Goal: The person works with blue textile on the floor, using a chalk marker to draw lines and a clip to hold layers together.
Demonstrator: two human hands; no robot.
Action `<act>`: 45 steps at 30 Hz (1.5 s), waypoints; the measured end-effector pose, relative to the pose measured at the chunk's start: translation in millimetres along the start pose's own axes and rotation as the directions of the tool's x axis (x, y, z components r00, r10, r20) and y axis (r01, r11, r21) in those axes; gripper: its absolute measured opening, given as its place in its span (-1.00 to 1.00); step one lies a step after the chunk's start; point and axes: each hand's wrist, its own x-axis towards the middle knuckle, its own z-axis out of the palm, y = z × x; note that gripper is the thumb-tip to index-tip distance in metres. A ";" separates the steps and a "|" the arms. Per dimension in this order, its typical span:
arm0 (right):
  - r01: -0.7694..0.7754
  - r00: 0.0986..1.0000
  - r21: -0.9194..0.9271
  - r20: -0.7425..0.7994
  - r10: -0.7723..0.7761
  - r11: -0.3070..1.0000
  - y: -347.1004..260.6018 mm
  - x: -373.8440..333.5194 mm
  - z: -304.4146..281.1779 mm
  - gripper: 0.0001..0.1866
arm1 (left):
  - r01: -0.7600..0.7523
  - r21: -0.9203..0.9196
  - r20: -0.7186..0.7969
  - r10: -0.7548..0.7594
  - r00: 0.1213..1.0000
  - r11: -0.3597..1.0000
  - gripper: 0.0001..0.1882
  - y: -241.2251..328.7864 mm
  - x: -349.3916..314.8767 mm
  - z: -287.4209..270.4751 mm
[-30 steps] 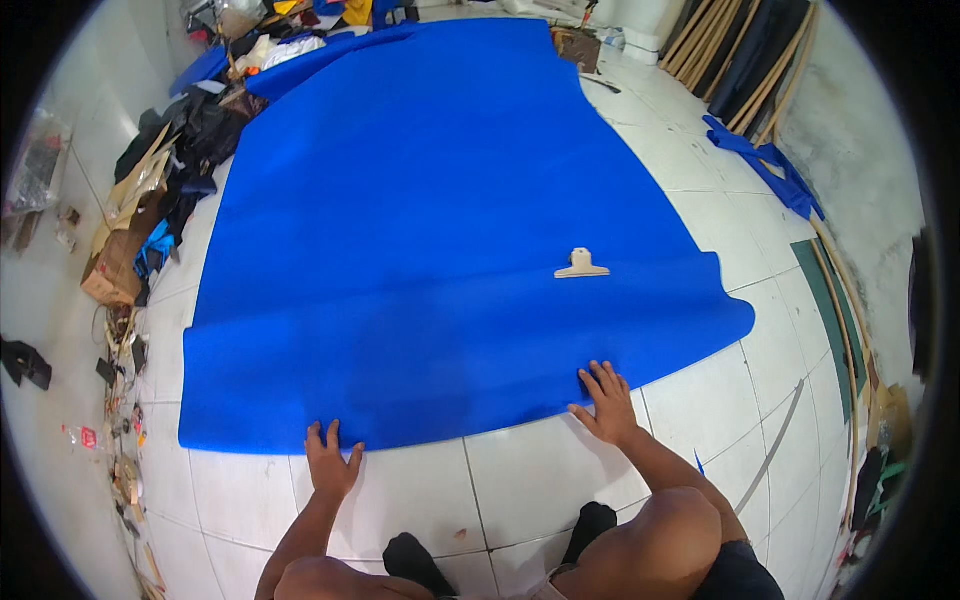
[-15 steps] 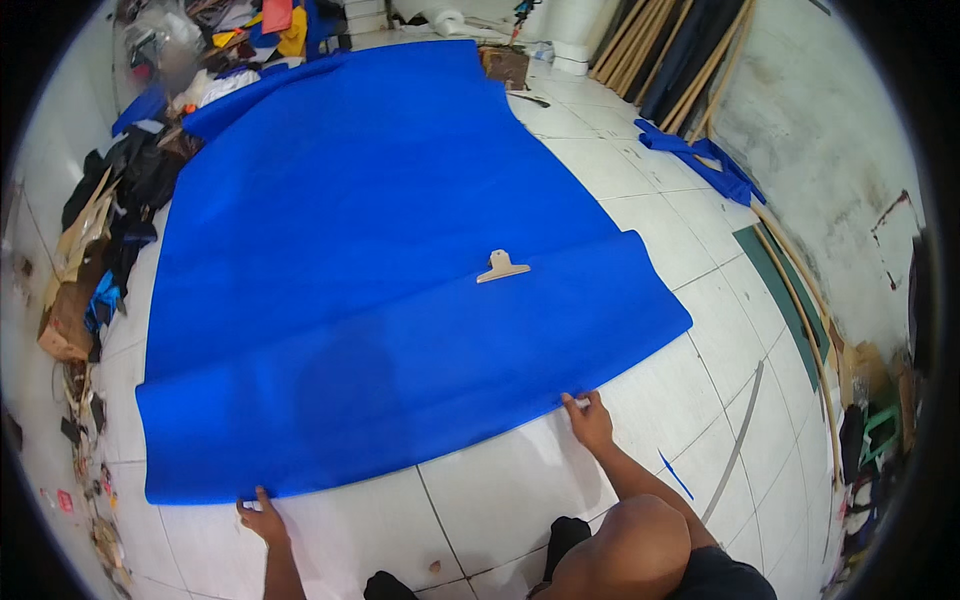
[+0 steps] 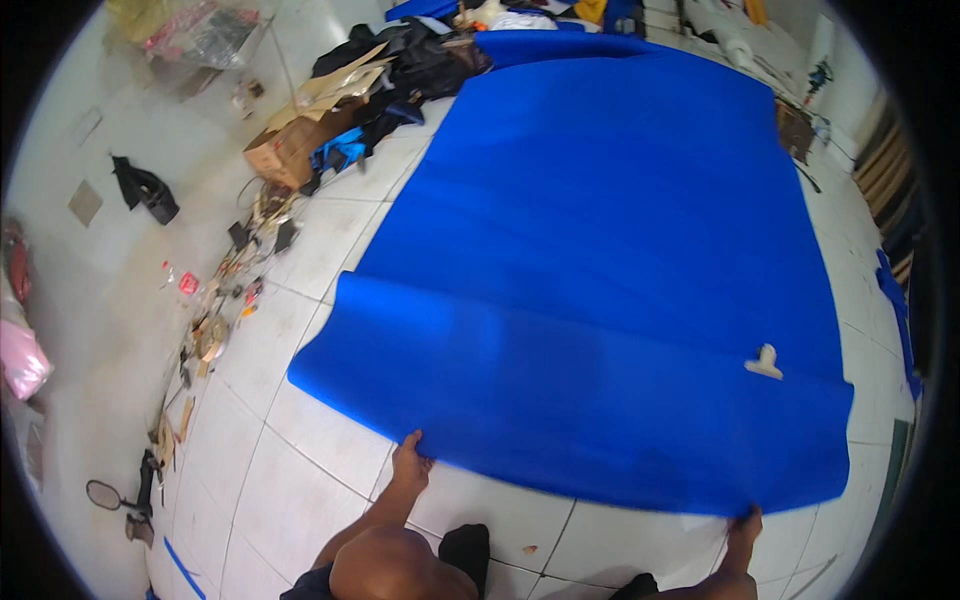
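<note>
A large blue sheet of fabric (image 3: 620, 200) is spread over the tiled floor, its near part doubled over in a wide fold. My left hand (image 3: 408, 468) pinches the near edge toward the left corner, thumb on top and fingers beneath. Toward the right corner, my right hand (image 3: 745, 525) grips the same edge; its fingers are partly hidden. On the folded part, up from my right hand, lies a pale metal bulldog clip (image 3: 765, 364), touched by neither hand.
Along the left wall are a cardboard box (image 3: 285, 155), dark cloth (image 3: 425, 70) and small scraps. A racket-shaped object (image 3: 105, 494) lies at lower left, near a blue strip (image 3: 184, 567). Rolls (image 3: 885, 160) lean at the right. My feet are just below the sheet's near edge.
My view has swung to the left, so the sheet and clip appear farther right and more of the left wall shows. Both hands still hold the near edge at about the same places.
</note>
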 end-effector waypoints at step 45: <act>0.715 0.518 -0.333 0.843 0.145 -0.614 32.1 -42.5 307.8 -0.49 | 0.058 0.970 -0.234 0.858 0.456 0.234 -0.51 180.1 120.1 -235.3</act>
